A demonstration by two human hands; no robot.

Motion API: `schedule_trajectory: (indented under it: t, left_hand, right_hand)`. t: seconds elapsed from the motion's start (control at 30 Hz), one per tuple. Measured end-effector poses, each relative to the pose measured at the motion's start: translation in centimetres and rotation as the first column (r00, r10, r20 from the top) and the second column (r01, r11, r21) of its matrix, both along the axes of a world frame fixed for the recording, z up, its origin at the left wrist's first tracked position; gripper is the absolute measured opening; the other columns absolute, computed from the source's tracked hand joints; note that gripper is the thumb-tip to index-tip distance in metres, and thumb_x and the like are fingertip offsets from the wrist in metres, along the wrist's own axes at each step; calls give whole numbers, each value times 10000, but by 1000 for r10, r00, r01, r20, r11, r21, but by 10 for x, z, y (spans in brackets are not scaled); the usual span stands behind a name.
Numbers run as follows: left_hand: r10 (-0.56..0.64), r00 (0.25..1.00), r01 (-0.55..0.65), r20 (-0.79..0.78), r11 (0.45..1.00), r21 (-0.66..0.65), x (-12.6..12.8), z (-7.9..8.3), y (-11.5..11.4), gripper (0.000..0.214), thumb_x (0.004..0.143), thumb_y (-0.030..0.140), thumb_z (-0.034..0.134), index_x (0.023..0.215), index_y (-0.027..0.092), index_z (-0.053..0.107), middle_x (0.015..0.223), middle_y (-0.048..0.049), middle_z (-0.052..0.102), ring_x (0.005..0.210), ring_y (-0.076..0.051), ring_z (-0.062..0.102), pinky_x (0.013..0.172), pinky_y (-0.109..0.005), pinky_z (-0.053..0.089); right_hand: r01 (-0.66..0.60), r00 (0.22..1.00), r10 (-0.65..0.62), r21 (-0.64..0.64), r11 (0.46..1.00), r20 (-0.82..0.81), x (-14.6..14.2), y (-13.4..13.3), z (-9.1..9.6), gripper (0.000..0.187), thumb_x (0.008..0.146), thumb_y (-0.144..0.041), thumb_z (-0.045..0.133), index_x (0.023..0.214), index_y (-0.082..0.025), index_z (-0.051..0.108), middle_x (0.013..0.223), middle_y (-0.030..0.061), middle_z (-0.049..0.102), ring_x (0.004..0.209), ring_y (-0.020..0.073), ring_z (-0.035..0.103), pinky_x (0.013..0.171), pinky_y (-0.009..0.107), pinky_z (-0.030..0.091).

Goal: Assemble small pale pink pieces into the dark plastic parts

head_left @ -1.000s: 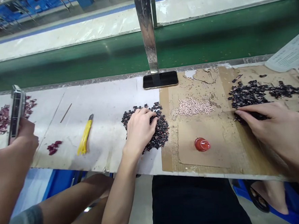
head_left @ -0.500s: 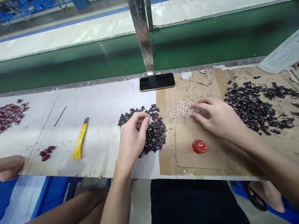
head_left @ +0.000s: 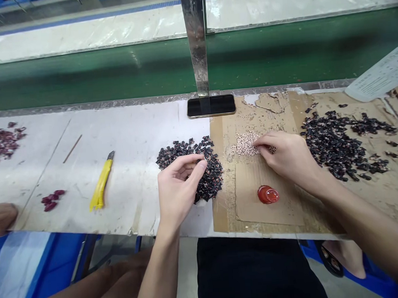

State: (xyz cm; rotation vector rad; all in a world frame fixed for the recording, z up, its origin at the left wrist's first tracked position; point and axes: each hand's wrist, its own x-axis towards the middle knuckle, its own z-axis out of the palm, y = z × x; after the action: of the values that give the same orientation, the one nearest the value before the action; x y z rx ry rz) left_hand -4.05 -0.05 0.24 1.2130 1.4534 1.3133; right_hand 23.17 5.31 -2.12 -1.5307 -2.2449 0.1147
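Pale bits lie just left of the right hand, at its fingertips, in a heap running lengthwise toward the left hand; the right is clearly nearer. Its thumb and forefinger are drawn together at the heap's right end; whether they grip anything, I can't tell from here. Left thumb and forefinger press together above a black heap, perhaps on something too small to make out. A red cup sits on cardboard, with a phone beyond. Half a second ago the right thumb and forefinger stood apart; now they've closed.
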Motion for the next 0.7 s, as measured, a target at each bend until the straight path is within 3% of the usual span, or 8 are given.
schedule_trajectory:
  t: [0.27, 0.4, 0.47, 0.5, 0.57, 0.63, 0.7]
  left_hand:
    - [7, 982, -11, 190, 1000, 21, 12, 3, -10, 132, 815, 159, 860, 784, 166, 732, 842, -18, 796, 747, -110, 765, 738, -195, 661]
    - [-10, 983, 10, 186, 1000, 3, 19, 7, -15, 181, 860, 154, 829, 1030, 176, 773, 885, -8, 779, 749, -109, 779, 752, -207, 685]
    - [-16, 990, 12, 140, 999, 29, 24, 9, -20, 199, 900, 157, 788, 1095, 192, 801, 1025, -33, 774, 798, -111, 790, 805, -228, 698]
    - [-23, 992, 16, 122, 998, 52, 28, 10, -22, 158, 919, 162, 771, 1066, 197, 818, 1096, -46, 768, 822, -112, 793, 826, -235, 700]
    - [-64, 990, 53, 126, 995, 89, 38, 12, -27, 87, 944, 172, 756, 989, 199, 826, 1095, -48, 783, 824, -118, 798, 817, -233, 704]
    - [-134, 980, 115, 150, 986, 124, 53, 13, -33, 76, 961, 171, 747, 1002, 205, 803, 937, -19, 809, 762, -123, 801, 753, -222, 704]
    - [-194, 976, 174, 95, 966, 191, 67, 13, -37, 101, 975, 165, 739, 1057, 211, 775, 857, -1, 818, 731, -133, 805, 729, -229, 703]
  right_hand:
    - [34, 993, -32, 12, 999, -116, 2, 2, 0, 189, 916, -194, 648, 965, -232, 826, 1005, 58, 848, 913, 277, 806, 853, 435, 627]
    - [35, 980, -32, 11, 999, -196, 6, -3, 10, 154, 923, -222, 687, 992, -239, 824, 999, 43, 851, 882, 248, 812, 848, 414, 651]
    - [81, 935, -85, -26, 996, -343, 9, -11, 17, 112, 897, -236, 746, 969, -250, 829, 966, 30, 850, 852, 226, 811, 842, 392, 664]
    - [103, 881, -127, -78, 992, -456, 11, -17, 20, 94, 867, -244, 793, 951, -260, 833, 939, 20, 848, 834, 213, 810, 834, 376, 671]
    - [77, 679, -228, -240, 968, -698, 12, -30, 26, 146, 783, -269, 895, 917, -281, 836, 878, 0, 842, 791, 186, 808, 781, 323, 681]
    - [-75, 419, -331, -395, 916, -846, 11, -45, 30, 219, 722, -287, 958, 904, -295, 836, 839, -14, 838, 750, 150, 802, 729, 249, 675]
    - [-238, 237, -406, -458, 857, -883, 8, -58, 33, 223, 719, -286, 972, 894, -309, 837, 813, -26, 837, 716, 110, 794, 711, 178, 654]
